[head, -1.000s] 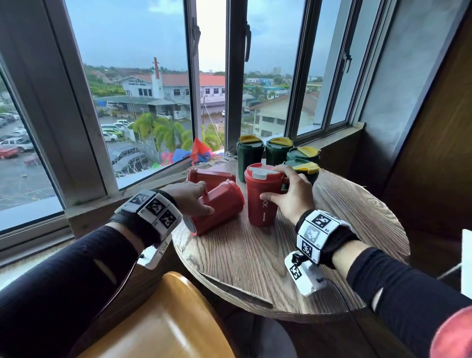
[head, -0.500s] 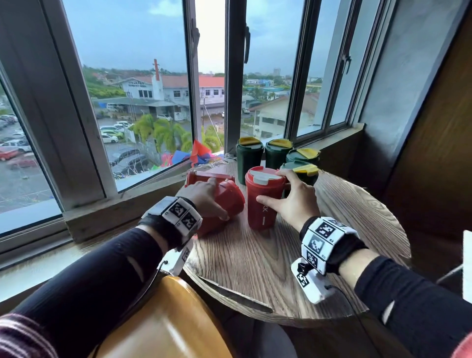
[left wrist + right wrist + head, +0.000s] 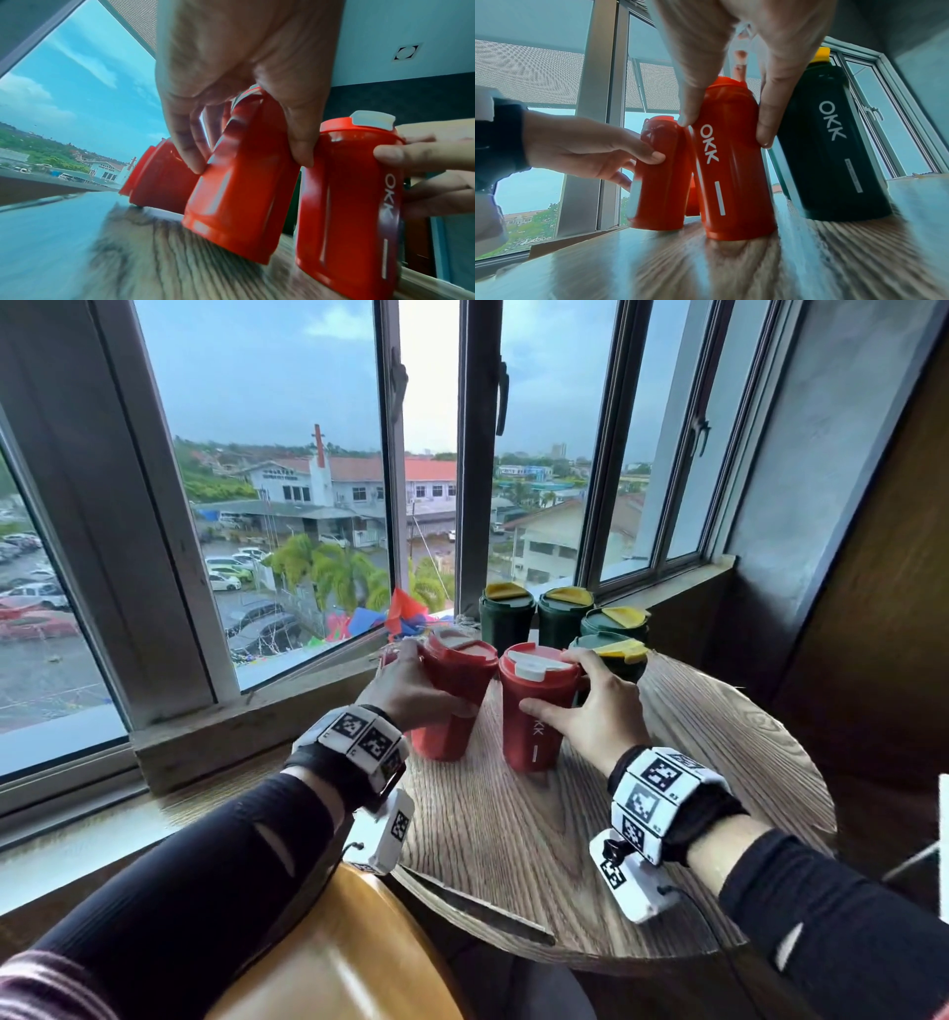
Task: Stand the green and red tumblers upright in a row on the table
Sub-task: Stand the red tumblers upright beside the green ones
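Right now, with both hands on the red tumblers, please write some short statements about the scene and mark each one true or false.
1. The left hand grips a red tumbler that is tilted. True.
2. The right hand holds a green tumbler. False: it holds the upright red tumbler marked OKK.
3. Four green tumblers with yellow lid flaps stand upright near the window. True.
4. All red tumblers are upright. False: a third red tumbler lies on its side behind the tilted one.
5. The table is glass. False: it is round, with wood grain.
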